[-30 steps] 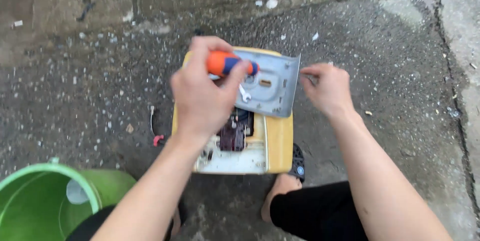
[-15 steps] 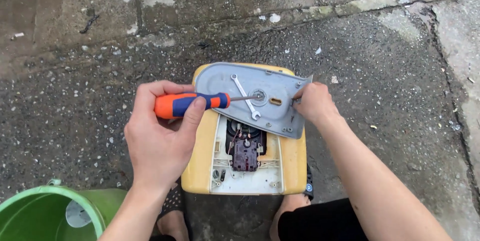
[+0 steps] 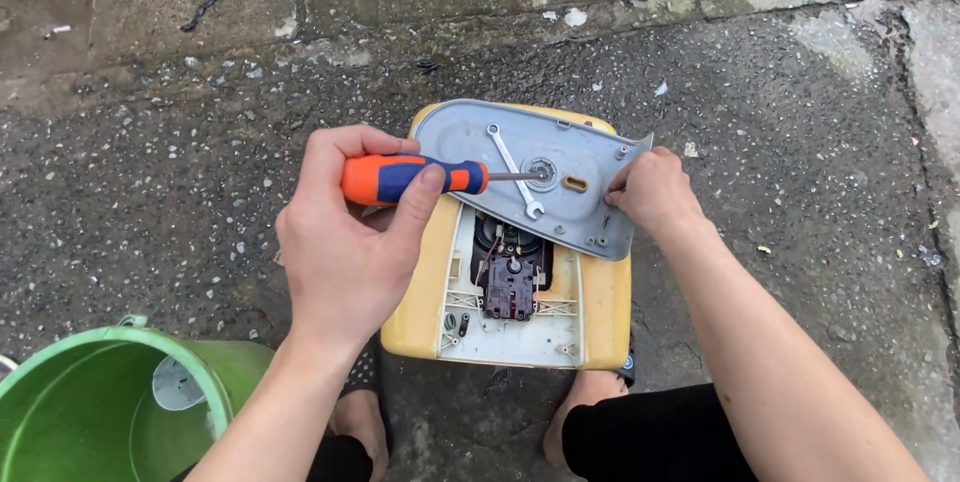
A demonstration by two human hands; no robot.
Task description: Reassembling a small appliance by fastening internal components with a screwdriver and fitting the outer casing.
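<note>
Head view: left hand (image 3: 345,242) clenched round horizontal screwdriver (image 3: 415,179), tip rightward; right hand (image 3: 650,192) apparently pinching grey plate (image 3: 560,157).

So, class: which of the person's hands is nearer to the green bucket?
Left. The left hand, gripping the orange and blue screwdriver, is up and to the right of the green bucket. The right hand holds the grey plate's far edge, much farther right.

soft, even daylight with no hard shadows; the wet ground (image 3: 200,142) shows faint sheen. picture sharp throughout, slight wide-angle stretch at the edges, no glare.
</note>
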